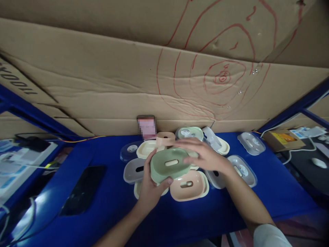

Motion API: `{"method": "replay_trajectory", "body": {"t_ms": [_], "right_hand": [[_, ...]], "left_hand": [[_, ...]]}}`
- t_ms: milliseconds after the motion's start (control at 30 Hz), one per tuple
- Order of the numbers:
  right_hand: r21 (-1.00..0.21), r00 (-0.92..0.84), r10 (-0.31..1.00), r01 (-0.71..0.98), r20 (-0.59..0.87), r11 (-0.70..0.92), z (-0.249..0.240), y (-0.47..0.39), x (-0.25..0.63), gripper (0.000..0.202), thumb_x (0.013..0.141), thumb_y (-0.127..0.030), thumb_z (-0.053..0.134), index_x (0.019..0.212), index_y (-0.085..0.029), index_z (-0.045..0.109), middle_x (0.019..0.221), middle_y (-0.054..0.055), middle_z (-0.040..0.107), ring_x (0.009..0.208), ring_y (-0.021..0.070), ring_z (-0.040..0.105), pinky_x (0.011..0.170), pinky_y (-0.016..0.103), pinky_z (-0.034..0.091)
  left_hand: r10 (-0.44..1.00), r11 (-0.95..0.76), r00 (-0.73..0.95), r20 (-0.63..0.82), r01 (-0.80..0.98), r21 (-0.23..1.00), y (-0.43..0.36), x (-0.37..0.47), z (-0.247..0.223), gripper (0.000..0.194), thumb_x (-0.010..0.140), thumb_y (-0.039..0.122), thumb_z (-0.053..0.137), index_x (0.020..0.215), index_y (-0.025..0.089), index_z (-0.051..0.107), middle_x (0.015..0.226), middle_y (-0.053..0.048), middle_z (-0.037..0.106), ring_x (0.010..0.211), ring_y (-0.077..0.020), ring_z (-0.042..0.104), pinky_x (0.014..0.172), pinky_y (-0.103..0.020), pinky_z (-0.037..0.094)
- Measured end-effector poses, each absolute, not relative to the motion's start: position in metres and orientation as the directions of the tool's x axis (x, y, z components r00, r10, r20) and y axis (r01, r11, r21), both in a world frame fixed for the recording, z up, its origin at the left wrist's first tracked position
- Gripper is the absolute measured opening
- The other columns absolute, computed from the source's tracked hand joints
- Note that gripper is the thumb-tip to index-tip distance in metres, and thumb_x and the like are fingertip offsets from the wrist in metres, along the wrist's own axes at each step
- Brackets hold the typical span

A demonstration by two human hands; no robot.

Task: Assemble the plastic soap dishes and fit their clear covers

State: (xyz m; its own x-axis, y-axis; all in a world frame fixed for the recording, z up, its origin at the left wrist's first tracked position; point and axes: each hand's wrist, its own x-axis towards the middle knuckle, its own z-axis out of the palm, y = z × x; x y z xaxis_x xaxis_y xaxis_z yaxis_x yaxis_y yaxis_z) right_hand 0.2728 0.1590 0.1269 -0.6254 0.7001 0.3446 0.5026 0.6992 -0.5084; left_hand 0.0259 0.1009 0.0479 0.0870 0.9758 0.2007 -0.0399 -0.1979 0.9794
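My left hand (pixel 151 187) grips a green soap dish (pixel 164 168) by its left and lower edge, thumb in front. The dish is tilted toward me, with an oblong slot in its middle. At its upper right is my right hand (pixel 208 154), fingers stretched and apart, the fingertips blurred. Its thumb overlaps the dish's right side; whether it touches, I cannot tell. Just below lies a peach soap dish (pixel 189 193) on a cream one. To the left is a grey soap dish (pixel 131 171), and behind is a cream soap dish (pixel 147 149).
On the blue table (pixel 159 223), several clear lids surround the dishes, one lid (pixel 251 143) at the far right. A phone (pixel 146 127) leans against the cardboard wall (pixel 108 79). A dark flat device (pixel 83 190) lies left; a small carton (pixel 284 140) and cables stand right.
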Motion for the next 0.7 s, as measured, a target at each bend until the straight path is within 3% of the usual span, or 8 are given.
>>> {"method": "replay_trajectory", "body": {"t_ms": [133, 300, 367, 500, 600, 700], "right_hand": [[-0.546, -0.744, 0.596, 0.377, 0.303, 0.748, 0.137, 0.140, 0.256, 0.041, 0.105, -0.045, 0.068, 0.141, -0.026, 0.070, 0.136, 0.006, 0.076, 0.132, 0.0236, 0.067, 0.117, 0.041, 0.046], [-0.473, -0.546, 0.710, 0.530, 0.445, 0.704, 0.138, 0.134, 0.265, 0.031, 0.111, -0.043, 0.056, 0.121, -0.022, 0.076, 0.109, 0.007, 0.082, 0.104, 0.0224, 0.075, 0.098, 0.039, 0.054], [-0.361, -0.482, 0.746, 0.666, 0.460, 0.653, 0.132, 0.126, 0.272, 0.032, 0.112, -0.043, 0.054, 0.125, -0.022, 0.074, 0.117, 0.009, 0.081, 0.109, 0.0247, 0.074, 0.100, 0.042, 0.052], [-0.160, -0.528, 0.776, 0.782, 0.345, 0.603, 0.101, 0.105, 0.276, 0.034, 0.114, -0.037, 0.051, 0.140, -0.024, 0.068, 0.131, 0.008, 0.078, 0.120, 0.0259, 0.071, 0.108, 0.047, 0.049], [-0.087, -0.528, 0.787, 0.811, 0.319, 0.579, 0.075, 0.096, 0.272, 0.035, 0.114, -0.031, 0.049, 0.143, -0.022, 0.066, 0.141, 0.009, 0.073, 0.129, 0.0280, 0.067, 0.116, 0.052, 0.044], [-0.089, -0.505, 0.793, 0.822, 0.339, 0.562, 0.067, 0.091, 0.271, 0.041, 0.113, -0.031, 0.050, 0.152, -0.022, 0.058, 0.156, 0.012, 0.062, 0.145, 0.0297, 0.056, 0.126, 0.058, 0.034]], "left_hand": [[0.970, -0.240, 0.044, 0.238, 0.024, 0.971, 0.108, 0.021, 0.047, 0.099, 0.079, 0.059, 0.088, 0.159, 0.025, 0.041, 0.153, -0.015, 0.058, 0.135, -0.0370, 0.064, 0.110, -0.048, 0.056], [0.959, -0.280, 0.075, 0.274, 0.085, 0.956, 0.110, 0.008, 0.053, 0.096, 0.077, 0.058, 0.089, 0.156, 0.027, 0.046, 0.162, -0.015, 0.051, 0.148, -0.0385, 0.054, 0.119, -0.051, 0.049], [0.965, -0.264, 0.022, 0.263, 0.141, 0.954, 0.109, -0.009, 0.053, 0.088, 0.080, 0.055, 0.088, 0.153, 0.026, 0.048, 0.159, -0.015, 0.055, 0.145, -0.0369, 0.057, 0.119, -0.052, 0.050], [0.911, -0.232, -0.273, 0.307, 0.276, 0.933, 0.118, -0.063, 0.042, 0.084, 0.083, 0.057, 0.084, 0.151, 0.024, 0.045, 0.155, -0.016, 0.057, 0.144, -0.0356, 0.058, 0.123, -0.056, 0.045], [0.839, -0.167, -0.417, 0.349, 0.414, 0.895, 0.138, -0.098, 0.031, 0.078, 0.091, 0.059, 0.073, 0.149, 0.021, 0.038, 0.152, -0.018, 0.058, 0.139, -0.0336, 0.062, 0.119, -0.055, 0.049], [0.854, 0.009, -0.424, 0.303, 0.594, 0.805, 0.161, -0.115, 0.027, 0.083, 0.087, 0.064, 0.076, 0.142, 0.018, 0.036, 0.139, -0.017, 0.062, 0.124, -0.0342, 0.069, 0.105, -0.051, 0.059]]}}
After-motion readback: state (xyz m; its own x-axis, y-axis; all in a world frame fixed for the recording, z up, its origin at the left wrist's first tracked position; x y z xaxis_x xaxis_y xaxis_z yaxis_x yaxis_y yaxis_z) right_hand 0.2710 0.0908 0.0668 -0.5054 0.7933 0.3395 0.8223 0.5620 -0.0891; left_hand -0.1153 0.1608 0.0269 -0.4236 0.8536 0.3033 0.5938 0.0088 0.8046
